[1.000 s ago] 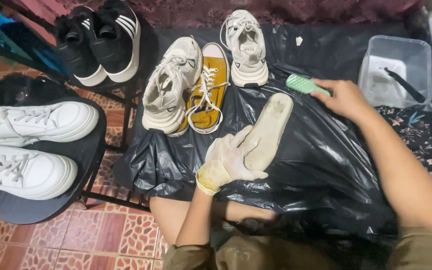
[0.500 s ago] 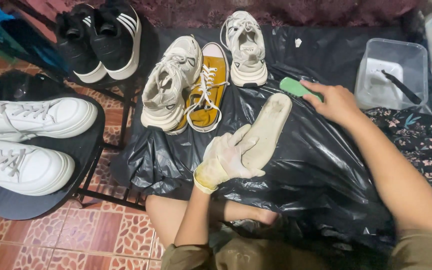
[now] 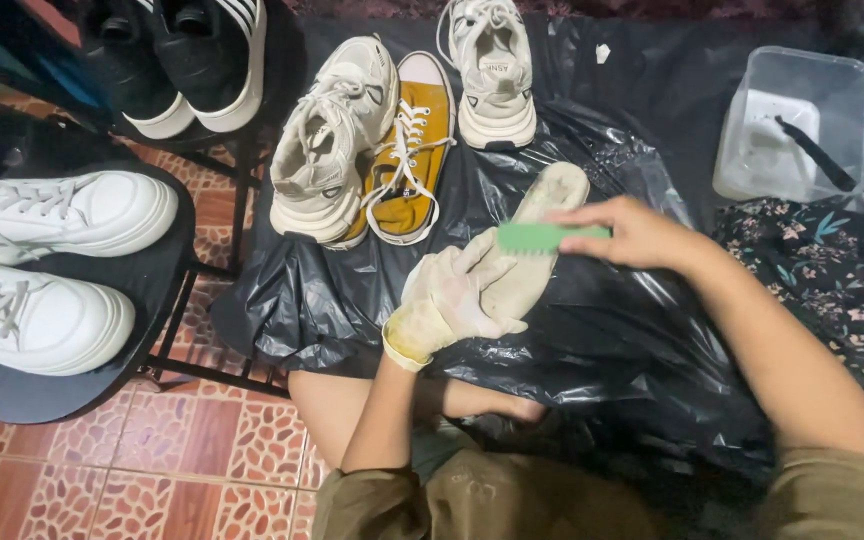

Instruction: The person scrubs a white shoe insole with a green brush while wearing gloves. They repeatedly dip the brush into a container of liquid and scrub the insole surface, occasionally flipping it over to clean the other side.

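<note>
the insole (image 3: pixel 542 245) lies at centre frame on the black plastic sheet (image 3: pixel 592 340); it looks thin, light and flexible, likely to bend if lifted by one end, so support under its middle suits it best; its long axis runs diagonally, one end toward the upper right, the other toward the lower left; the gloved left hand (image 3: pixel 452 300) is closed around the lower end, pinning it flat; the bare right hand (image 3: pixel 642 235) grips a green brush (image 3: pixel 542 237) held across the insole's upper half.
</note>
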